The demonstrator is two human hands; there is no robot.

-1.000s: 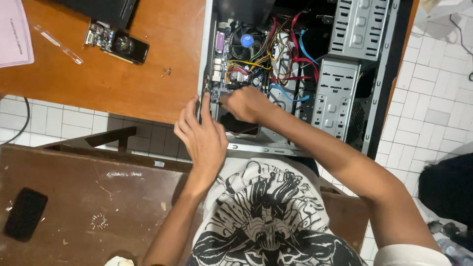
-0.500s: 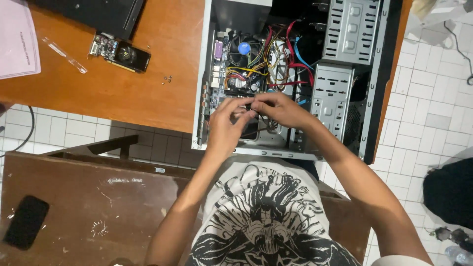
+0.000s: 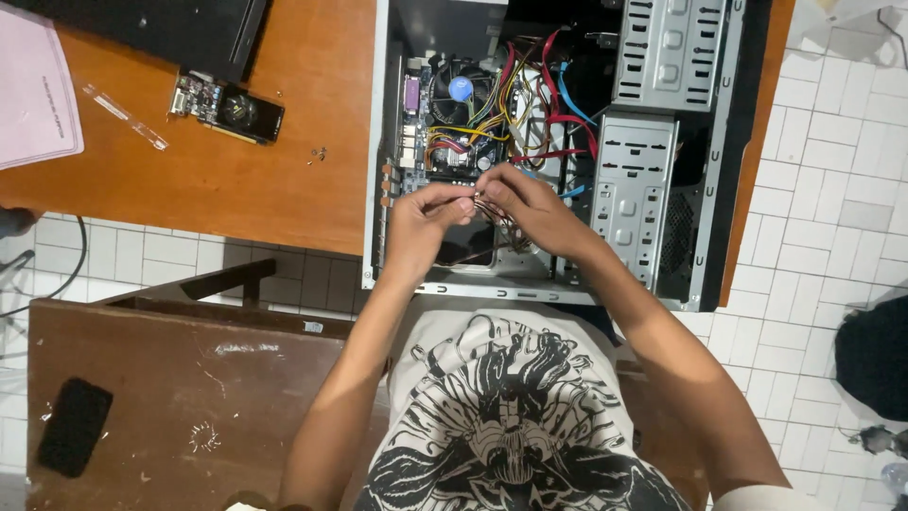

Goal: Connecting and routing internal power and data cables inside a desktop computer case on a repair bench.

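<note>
An open case (image 3: 558, 151) lay on the orange desk (image 3: 265, 180). Above its board (image 3: 454, 132), the left hand (image 3: 421, 222) and right hand (image 3: 534, 208) met, both pinching thin wires (image 3: 499, 225). A card (image 3: 227, 106) lay well apart.

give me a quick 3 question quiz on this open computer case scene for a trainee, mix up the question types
1. True or false: both hands are holding the graphics card over the orange table.
2. What do the left hand and right hand pinch between them? A) a bundle of thin wires B) a screwdriver C) a phone
3. Fill in: the dark phone lies on the ____ wooden desk.

Key
1. False: the card lies alone on the table, left of the open computer case.
2. A
3. brown
</note>
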